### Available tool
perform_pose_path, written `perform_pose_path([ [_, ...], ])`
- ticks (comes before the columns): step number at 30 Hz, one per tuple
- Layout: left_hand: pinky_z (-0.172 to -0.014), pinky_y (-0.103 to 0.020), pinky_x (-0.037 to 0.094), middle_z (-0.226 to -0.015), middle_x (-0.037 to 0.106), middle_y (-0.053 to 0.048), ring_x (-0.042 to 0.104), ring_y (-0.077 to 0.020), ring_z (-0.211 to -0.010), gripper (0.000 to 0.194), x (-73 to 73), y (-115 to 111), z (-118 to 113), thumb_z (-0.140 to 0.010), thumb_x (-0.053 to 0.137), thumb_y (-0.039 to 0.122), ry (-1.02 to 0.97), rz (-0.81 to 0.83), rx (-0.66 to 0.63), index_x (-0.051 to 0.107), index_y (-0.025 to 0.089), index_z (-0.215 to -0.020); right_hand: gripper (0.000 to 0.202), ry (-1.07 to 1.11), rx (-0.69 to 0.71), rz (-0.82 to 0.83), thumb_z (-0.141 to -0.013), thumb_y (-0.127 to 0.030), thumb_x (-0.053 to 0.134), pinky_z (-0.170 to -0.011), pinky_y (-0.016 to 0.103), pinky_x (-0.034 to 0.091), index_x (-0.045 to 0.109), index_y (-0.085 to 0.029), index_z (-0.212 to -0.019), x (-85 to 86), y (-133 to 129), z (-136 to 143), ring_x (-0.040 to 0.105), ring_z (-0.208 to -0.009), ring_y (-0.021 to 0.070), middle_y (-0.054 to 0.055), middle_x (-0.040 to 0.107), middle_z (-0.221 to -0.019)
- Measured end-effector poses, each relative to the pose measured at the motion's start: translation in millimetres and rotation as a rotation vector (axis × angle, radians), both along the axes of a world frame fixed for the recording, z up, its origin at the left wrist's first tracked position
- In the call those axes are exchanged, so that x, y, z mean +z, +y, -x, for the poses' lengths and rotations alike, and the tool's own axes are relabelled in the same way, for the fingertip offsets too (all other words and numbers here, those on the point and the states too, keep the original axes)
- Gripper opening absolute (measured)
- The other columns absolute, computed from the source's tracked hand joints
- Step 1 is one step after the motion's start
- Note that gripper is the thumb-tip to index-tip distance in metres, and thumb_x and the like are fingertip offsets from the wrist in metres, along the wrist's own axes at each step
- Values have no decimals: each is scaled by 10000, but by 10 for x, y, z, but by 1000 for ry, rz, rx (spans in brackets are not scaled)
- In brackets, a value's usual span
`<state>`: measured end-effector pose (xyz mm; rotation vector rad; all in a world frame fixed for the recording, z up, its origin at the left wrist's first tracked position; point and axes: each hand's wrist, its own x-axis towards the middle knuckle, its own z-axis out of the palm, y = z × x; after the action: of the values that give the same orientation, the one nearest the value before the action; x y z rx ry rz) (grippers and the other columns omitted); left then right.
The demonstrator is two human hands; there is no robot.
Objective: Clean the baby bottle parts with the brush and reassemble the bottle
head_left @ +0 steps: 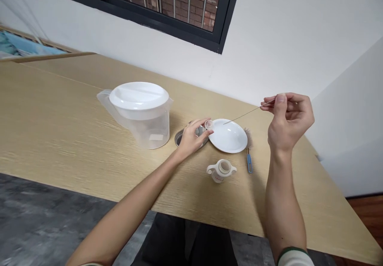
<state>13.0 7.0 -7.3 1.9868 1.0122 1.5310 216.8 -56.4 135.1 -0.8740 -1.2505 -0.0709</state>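
Between its thumb and fingers my left hand (193, 137) holds a small clear round cap (208, 124), over the edge where a metal tray (179, 137) and a white plate (229, 138) meet. My right hand (289, 116), raised at the right, pinches one end of a thin wire-like rod (249, 112). The rod slants down to the left, its far tip above the plate. In front of the plate, a small white bottle with two handles (220, 174) stands upright, its mouth uncovered. Right of the plate lies a bristle brush with a blue handle (249, 163).
A large clear pitcher with a white lid (139, 96) stands on the wooden table (74, 138) left of the tray. The wall and a dark-framed window (167, 22) are behind the table. Its front edge is near my legs.
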Motion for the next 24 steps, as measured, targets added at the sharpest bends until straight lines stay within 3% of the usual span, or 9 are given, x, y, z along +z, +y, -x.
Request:
perform_pose_path([
  [7,-1038,-406,506,-1245,740,-82,692,-242,-1109,403,28,-45,5,-897,696,433,36,-4,-39,705,217,-1238,158,-11,187,20,-991,-364,615,-725,331,638,571,-215,-959,-160,135,147,718,-723,130,-10,719,-843],
  [13,-1029,-411,491,-1233,749,-96,690,-255,-1107,407,32,-43,16,-887,707,429,32,-1,-15,721,200,-1223,182,1,181,-35,-986,-387,627,-700,320,642,577,-216,-950,-152,125,142,721,-716,130,-10,721,-839],
  [24,-1029,-412,474,-1244,745,-106,679,-260,-1122,429,45,-55,21,-887,704,430,50,-10,-30,714,196,-1246,225,15,275,-6,-988,-464,608,-733,343,647,574,-241,-987,-287,217,190,719,-745,137,-8,707,-864],
])
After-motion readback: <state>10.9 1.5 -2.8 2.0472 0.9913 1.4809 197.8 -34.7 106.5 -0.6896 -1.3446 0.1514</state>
